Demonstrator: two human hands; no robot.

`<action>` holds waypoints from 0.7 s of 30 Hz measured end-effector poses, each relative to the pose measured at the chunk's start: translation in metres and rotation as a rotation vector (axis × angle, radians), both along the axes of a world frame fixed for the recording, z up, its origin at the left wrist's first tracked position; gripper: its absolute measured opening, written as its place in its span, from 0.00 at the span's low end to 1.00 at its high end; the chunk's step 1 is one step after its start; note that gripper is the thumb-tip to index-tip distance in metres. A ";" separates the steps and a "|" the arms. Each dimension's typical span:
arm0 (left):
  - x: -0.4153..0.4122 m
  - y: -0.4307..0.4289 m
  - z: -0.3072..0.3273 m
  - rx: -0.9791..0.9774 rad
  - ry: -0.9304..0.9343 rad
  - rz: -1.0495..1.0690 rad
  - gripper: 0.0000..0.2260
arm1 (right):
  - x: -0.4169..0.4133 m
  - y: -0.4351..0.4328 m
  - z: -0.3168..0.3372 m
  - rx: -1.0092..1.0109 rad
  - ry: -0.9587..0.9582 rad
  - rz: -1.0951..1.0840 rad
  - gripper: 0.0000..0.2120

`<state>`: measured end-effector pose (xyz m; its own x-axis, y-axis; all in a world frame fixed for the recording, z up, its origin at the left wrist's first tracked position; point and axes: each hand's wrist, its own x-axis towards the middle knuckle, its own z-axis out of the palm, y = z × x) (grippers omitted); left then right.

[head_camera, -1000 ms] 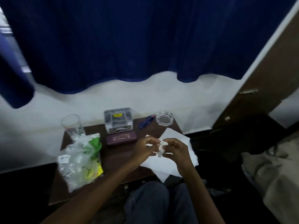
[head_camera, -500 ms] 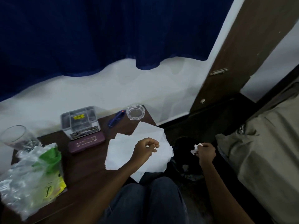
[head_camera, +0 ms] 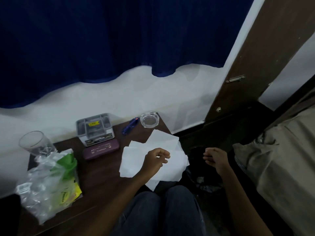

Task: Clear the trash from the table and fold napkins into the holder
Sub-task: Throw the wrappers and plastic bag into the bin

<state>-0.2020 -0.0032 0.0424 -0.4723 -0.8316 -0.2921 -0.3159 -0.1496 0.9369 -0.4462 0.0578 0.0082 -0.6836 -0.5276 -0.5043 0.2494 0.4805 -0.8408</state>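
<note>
Left hand (head_camera: pixel 156 160) hovers over the napkins (head_camera: pixel 133 160), fingers (head_camera: pixel 165 156) loosely curled, empty; right hand (head_camera: pixel 216 157) hangs beside the surface (head_camera: pixel 102 176), fingers released

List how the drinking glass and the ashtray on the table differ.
The drinking glass is tall with a thin rim; the ashtray is low and squat with a thick rim. The drinking glass stands at the back left corner of the table, behind the plastic bag; the ashtray sits at the back right corner beside a blue object. Both are clear glass and look empty.
</note>
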 end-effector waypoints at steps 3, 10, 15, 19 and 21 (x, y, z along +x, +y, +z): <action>0.018 -0.002 0.009 -0.006 0.029 0.018 0.10 | 0.022 -0.006 0.013 -0.063 -0.023 0.026 0.06; 0.075 -0.006 0.033 -0.066 0.093 0.137 0.14 | 0.089 -0.019 0.045 -0.220 -0.120 0.108 0.06; 0.130 -0.007 0.047 -0.160 0.142 0.246 0.12 | 0.152 -0.028 0.074 -0.269 -0.151 0.291 0.05; 0.184 -0.013 0.053 -0.341 0.030 0.344 0.12 | 0.201 -0.035 0.088 -0.262 -0.171 0.404 0.06; 0.214 -0.015 0.051 -0.462 -0.092 0.447 0.12 | 0.222 -0.038 0.089 -0.253 -0.181 0.465 0.05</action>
<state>0.0123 -0.0184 0.0938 -0.0417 -0.9918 0.1206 -0.3986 0.1272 0.9083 -0.2240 0.0202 0.0975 -0.2646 -0.8726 -0.4106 0.2101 0.3634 -0.9076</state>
